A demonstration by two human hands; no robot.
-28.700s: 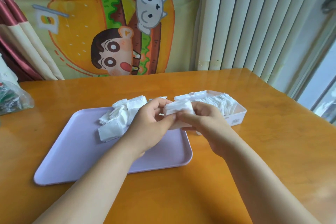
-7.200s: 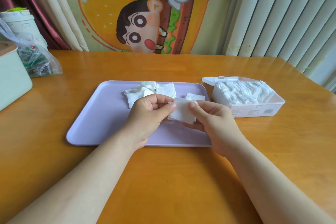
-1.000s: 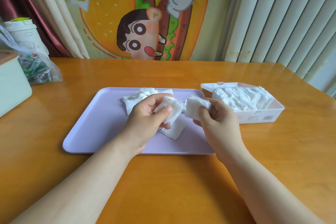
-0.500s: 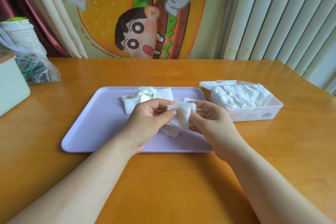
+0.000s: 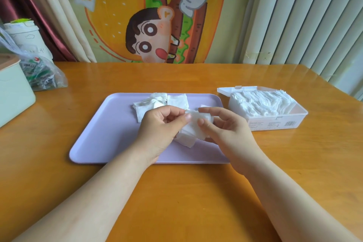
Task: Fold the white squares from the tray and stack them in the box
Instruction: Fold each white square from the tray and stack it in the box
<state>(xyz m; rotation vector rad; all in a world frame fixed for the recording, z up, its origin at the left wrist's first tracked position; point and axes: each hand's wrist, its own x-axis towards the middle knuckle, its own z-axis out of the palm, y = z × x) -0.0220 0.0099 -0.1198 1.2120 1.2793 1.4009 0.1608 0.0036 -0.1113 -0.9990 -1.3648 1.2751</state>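
Folding a soft white square over the lilac tray

My left hand (image 5: 160, 126) and right hand (image 5: 225, 129) pinched one limp white square (image 5: 193, 128) above the smooth tray (image 5: 102, 139); crumpled squares (image 5: 157, 103) lay at its far edge, the clear plastic box (image 5: 275, 122) just right.

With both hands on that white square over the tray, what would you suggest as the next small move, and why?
Probably finish the fold: both the left hand and right hand pinch the square above the tray, and it looks only half creased. The box comes after.
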